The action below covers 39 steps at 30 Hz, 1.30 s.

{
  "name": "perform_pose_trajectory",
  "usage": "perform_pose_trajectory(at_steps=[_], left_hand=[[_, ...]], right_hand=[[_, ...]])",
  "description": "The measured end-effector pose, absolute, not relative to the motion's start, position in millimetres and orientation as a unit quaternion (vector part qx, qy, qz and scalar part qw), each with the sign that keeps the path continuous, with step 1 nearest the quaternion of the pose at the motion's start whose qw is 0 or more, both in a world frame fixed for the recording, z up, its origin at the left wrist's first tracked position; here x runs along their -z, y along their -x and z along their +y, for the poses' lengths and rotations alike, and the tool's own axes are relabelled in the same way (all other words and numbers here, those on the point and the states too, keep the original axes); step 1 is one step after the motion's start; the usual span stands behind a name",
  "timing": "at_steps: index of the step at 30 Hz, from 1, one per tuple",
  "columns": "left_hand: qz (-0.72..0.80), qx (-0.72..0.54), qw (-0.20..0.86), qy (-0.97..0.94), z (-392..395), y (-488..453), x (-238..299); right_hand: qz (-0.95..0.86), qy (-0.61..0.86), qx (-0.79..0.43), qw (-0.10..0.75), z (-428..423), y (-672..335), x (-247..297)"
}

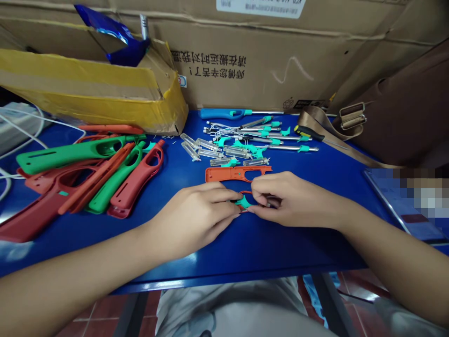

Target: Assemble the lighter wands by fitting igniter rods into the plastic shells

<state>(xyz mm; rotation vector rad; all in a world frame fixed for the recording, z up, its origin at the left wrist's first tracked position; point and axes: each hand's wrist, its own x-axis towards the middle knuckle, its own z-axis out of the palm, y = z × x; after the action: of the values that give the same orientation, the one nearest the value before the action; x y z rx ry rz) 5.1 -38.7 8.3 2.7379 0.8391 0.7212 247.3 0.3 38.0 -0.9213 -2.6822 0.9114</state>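
Observation:
Low over the blue table, my left hand (pixel 196 217) is closed around the left part of an orange lighter casing half, most of which its fingers hide. A teal trigger (pixel 243 202) sits in the casing's loop, between my fingertips. My right hand (pixel 291 199) is curled, its thumb and fingers pinching the right side of that loop. Just behind both hands lies another orange casing half (pixel 228 174), open side up. Farther back are several clear fuel tanks (pixel 210 145) with teal fittings and several metal lighter tubes (pixel 294 148) with white wires.
Red and green lighter casings (pixel 70 154) are piled at the left. A taped cardboard box (pixel 140 100) stands behind them. At the back are a blue assembled lighter (pixel 217 113), a screwdriver (pixel 308 133) and a brown strap (pixel 315 121). A flat tablet-like object (pixel 393 201) lies right.

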Motion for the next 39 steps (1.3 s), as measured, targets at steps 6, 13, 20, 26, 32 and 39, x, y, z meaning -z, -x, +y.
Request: perform_pose_trajectory(at_steps=[6, 13, 20, 26, 32, 39], left_hand=[[0.307, -0.27, 0.165, -0.898, -33, -4, -14], [0.448, -0.254, 0.027, -0.857, -2, 17, -28], [0.444, -0.215, 0.029, -0.869, 13, 24, -17], [0.433, -0.236, 0.091, -0.865, 15, 20, -7], [0.455, -0.246, 0.138, -0.845, 15, 20, -7], [0.485, -0.236, 0.179, -0.822, 11, 16, -6]], right_hand=[[-0.887, 0.306, -0.335, 0.084, 1, -250, -39], [-0.883, 0.316, -0.339, 0.082, -1, -247, -40], [-0.881, 0.333, -0.33, 0.058, -2, -248, -43], [-0.891, 0.327, -0.313, 0.041, -2, -250, -45], [-0.896, 0.33, -0.295, 0.037, -2, -250, -46], [-0.898, 0.326, -0.293, 0.039, -1, -252, -42]])
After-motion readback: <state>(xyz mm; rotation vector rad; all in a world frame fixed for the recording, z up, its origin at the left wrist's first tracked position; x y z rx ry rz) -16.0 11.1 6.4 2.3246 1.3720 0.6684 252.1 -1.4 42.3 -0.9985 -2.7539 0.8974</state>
